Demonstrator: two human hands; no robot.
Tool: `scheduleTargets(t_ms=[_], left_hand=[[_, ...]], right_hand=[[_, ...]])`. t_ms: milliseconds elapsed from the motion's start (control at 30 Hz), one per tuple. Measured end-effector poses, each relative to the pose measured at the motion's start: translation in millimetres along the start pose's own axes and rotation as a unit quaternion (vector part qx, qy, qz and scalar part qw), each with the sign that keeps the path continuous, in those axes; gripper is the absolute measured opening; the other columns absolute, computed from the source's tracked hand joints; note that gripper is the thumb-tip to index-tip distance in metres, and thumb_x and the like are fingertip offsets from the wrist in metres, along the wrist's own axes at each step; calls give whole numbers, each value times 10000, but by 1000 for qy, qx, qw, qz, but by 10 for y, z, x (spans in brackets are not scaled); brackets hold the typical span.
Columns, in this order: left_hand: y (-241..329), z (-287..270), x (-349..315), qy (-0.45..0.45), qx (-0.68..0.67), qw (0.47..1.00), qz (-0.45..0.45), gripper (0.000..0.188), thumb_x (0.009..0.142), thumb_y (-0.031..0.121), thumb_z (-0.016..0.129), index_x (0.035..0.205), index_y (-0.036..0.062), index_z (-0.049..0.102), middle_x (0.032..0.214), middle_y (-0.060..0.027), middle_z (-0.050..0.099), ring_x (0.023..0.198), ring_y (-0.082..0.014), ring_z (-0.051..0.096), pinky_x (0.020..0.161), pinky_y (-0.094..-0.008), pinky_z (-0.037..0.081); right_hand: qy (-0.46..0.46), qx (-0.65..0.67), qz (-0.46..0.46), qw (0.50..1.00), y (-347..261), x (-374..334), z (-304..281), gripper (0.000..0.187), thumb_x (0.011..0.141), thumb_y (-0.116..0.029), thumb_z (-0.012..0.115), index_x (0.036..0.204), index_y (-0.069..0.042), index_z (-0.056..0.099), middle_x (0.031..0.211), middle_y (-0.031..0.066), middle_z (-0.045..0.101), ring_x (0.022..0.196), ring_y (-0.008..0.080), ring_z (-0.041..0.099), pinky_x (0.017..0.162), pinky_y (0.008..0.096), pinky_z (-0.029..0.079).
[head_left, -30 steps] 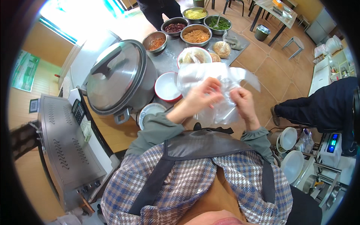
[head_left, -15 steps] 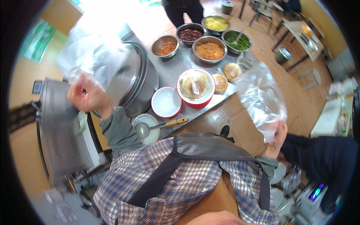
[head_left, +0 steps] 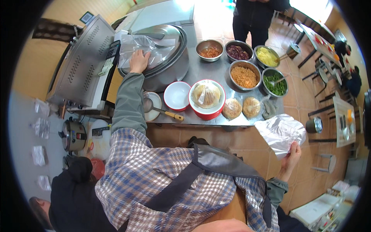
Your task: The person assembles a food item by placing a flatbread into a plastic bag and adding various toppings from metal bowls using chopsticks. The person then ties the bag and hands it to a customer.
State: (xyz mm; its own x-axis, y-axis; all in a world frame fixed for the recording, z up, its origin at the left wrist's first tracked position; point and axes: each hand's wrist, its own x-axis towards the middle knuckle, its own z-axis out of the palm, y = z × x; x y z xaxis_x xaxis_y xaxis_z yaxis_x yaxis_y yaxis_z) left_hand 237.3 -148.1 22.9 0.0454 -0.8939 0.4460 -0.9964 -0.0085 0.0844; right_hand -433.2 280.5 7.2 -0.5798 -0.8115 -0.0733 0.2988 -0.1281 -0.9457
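Observation:
My left hand (head_left: 139, 61) lies with fingers spread on a clear plastic bag (head_left: 125, 50) on the lid of the large metal pot (head_left: 170, 63). A ladle-like utensil (head_left: 154, 36) rests on that lid too. At the right, my right hand (head_left: 291, 154) pinches the lower edge of a shiny, crinkled plastic bag (head_left: 280, 133), held out past the table. Between my hands, a bagged round flatbread (head_left: 206, 94) sits in a red-and-white bowl (head_left: 208, 112). Two round flatbreads, one (head_left: 232, 108) and another (head_left: 251, 107), lie beside it.
An empty white bowl (head_left: 177, 95) and a ladle (head_left: 166, 112) on a plate (head_left: 153, 116) stand near the table's front edge. Several metal bowls of fillings, one with greens (head_left: 275, 82), line the far side. A person (head_left: 253, 19) stands beyond; another (head_left: 77, 197) is behind at lower left.
My left hand has put its plastic bag down on the pot lid and opened. My right hand still holds its bag out. The view has turned left.

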Motion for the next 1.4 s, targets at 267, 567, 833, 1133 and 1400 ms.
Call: scheduleTargets(t_ms=[267, 567, 833, 1133, 1400], left_hand=[[-285, 173, 758, -102, -55, 989, -93, 538, 910, 420, 518, 1297, 53, 590, 1319, -213, 590, 1258, -395, 524, 1049, -521, 407], [-218, -93, 400, -59, -54, 997, -23, 622, 729, 365, 774, 1192, -22, 622, 1294, -220, 608, 1252, -396, 520, 1044, -466, 421], [241, -630, -374, 13, -71, 997, 19, 780, 816, 529, 745, 1345, -12, 559, 1303, -237, 597, 1213, -413, 537, 1037, -466, 429], [2625, -1350, -1984, -283, -708, 646, -47, 107, 955, 91, 662, 1023, 42, 595, 899, -18, 644, 761, -84, 645, 635, -221, 523], [3721, -1247, -2736, -236, -564, 782, 124, 183, 825, 60, 782, 777, 8, 614, 675, -25, 548, 629, -57, 507, 556, -271, 442]], right_hand=[[-50, -21, 36, 998, 290, 75, 26, 231, 1023, -199, 616, 835, -72, 574, 710, -37, 509, 573, 35, 421, 498, 202, 305], [-42, -115, 30, 992, 168, 161, 50, 143, 1012, -153, 620, 925, -40, 616, 728, -29, 528, 616, 53, 464, 536, 214, 361], [-80, -162, -32, 983, 359, 699, 818, 154, 974, -168, 665, 875, -51, 645, 788, -50, 577, 683, 24, 468, 587, 214, 369], [-421, -111, 115, 893, 345, 611, 2116, 119, 893, -122, 705, 851, -12, 684, 781, 2, 643, 669, 83, 578, 606, 221, 438], [-466, 57, 371, 801, 509, 576, 1607, 223, 970, -184, 661, 1046, 26, 654, 1027, 95, 684, 961, 156, 660, 870, 314, 530]])
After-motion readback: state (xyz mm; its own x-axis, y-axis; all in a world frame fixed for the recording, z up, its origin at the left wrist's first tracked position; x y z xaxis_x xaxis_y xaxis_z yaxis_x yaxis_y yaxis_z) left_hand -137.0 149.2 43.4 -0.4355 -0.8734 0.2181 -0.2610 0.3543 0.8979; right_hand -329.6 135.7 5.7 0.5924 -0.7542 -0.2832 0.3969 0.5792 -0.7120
